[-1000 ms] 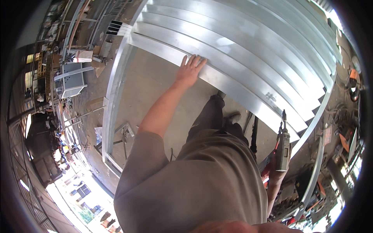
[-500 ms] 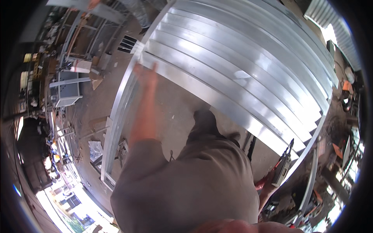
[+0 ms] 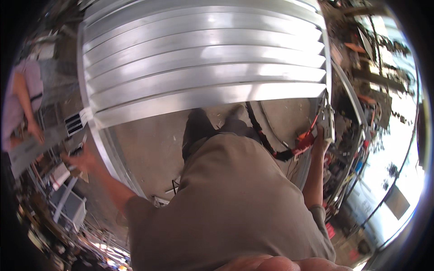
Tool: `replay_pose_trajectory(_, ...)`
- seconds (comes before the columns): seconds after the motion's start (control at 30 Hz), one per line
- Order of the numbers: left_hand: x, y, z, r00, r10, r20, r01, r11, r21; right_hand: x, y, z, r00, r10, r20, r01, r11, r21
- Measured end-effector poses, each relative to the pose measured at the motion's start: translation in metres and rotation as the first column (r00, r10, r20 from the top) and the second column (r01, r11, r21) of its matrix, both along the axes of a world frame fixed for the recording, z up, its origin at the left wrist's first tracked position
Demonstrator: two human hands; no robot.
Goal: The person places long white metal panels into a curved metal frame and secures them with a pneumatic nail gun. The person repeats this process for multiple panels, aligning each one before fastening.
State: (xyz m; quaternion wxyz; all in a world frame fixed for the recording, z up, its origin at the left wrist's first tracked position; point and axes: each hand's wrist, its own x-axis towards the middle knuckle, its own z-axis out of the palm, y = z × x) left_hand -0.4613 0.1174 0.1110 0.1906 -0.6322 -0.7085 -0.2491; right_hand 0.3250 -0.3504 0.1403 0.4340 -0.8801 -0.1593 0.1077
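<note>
A large aluminium louvered panel (image 3: pixel 208 56) with several wide slats spans the area before me, framed by side rails. My left hand (image 3: pixel 81 158) reaches out past the left rail (image 3: pixel 108 158), fingers apart and somewhat blurred, nothing visible in it. Close to it is a flat grey metal piece (image 3: pixel 31 156), held by a co-worker. At the right rail, my right hand (image 3: pixel 320 137) grips a handheld tool (image 3: pixel 331 126) with a light grey body and a narrow dark tip. That tip is up against the panel's near right corner. The tool's exact kind is unclear.
The co-worker (image 3: pixel 27 90) in a pale purple top is at the left. A dark striped block (image 3: pixel 74 124) juts from the left rail. Red and black material (image 3: pixel 289 151) hangs beside my right forearm. Cluttered shelving and racks (image 3: pixel 72 205) line the lower left.
My view has turned, so the panel now lies more level ahead. My left hand has left the panel's left corner and moved outward. The co-worker with the grey piece has come into view.
</note>
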Motion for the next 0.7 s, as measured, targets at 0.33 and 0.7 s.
replay_pose_trajectory(0.33, 0.051, -0.068, 0.157, 0.988, 0.02, -0.15, -0.015, 0.999, 0.035, 0.158, -0.159, -0.026, 0.657, -0.593, -0.465, 0.71, 0.695, 0.116)
replay_pose_trajectory(0.7, 0.245, -0.193, 0.3, 0.969, 0.032, -0.244, -0.009, 0.995, 0.095, 0.312, -0.394, -0.131, 0.38, -0.222, -0.898, 0.563, 0.826, 0.034)
